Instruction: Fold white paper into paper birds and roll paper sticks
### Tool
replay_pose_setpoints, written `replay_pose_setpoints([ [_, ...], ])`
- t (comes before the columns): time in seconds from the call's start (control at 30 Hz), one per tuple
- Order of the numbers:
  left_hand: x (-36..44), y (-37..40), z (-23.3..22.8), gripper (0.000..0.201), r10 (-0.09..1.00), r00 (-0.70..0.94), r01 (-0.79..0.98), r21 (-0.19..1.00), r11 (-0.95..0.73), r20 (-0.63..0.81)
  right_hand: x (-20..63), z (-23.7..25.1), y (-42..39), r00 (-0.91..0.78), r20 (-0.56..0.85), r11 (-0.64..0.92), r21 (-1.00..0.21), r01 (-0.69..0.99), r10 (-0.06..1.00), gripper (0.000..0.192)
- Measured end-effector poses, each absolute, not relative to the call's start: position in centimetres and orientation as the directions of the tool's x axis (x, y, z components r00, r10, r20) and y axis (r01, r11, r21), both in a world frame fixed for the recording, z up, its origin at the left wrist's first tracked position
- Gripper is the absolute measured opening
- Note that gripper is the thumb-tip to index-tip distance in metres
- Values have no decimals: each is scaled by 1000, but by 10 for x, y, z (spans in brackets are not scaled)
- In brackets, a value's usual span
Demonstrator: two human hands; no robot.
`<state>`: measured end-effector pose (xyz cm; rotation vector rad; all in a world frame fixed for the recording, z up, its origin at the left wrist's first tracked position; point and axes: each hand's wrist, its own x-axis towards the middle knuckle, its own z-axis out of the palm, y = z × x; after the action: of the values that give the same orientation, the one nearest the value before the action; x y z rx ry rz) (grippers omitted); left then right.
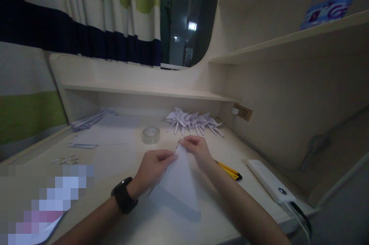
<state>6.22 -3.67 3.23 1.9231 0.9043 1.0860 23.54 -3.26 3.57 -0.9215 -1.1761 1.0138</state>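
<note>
Both forearms reach in from near edge, converging mid-scene. Left hand (152, 170) knuckles up, fingers curled, pinching. Right hand (197, 149) just beyond, fingertips pinched together.

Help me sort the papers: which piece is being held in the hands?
The triangular white sheet pinched at its tip by both hands; the folded pieces lie untouched behind.

Pale desk (121, 149) with shelves (150, 92), striped curtain (86, 14), dark window (187, 18), dim light, perhaps night outside

Both forearms are bare of sleeves, and a black wristwatch (123, 195) bands the left wrist.
</note>
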Motion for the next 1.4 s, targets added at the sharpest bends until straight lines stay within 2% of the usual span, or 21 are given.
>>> replay_pose_setpoints([
  [0.13,56,-30,51,20,740,317,309,673,-672,594,232,70,-27,63,386,390,-916,-96,920,25],
  [0.27,53,-16,69,24,453,214,372,357,-857,865,228,109,-20,20,518,519,-854,-28,855,24],
  [0.37,52,-11,78,27,281,222,432,164,-887,934,224,124,-18,17,568,568,-823,8,823,26],
  [0.47,50,-9,77,29,233,263,479,83,-874,936,222,124,-16,53,567,567,-824,12,822,27],
  [0.57,49,-6,70,30,251,290,485,85,-871,924,221,117,-12,44,554,554,-832,13,831,25],
  [0.83,50,-1,59,29,345,274,419,211,-883,898,223,109,-4,59,509,511,-859,-25,859,26],
  [1.2,49,-2,57,30,325,305,443,169,-881,895,222,108,-4,96,496,500,-866,-15,863,28],
  [1.4,50,-1,56,29,363,271,454,214,-865,892,222,107,-4,109,503,508,-861,-22,857,27],
])
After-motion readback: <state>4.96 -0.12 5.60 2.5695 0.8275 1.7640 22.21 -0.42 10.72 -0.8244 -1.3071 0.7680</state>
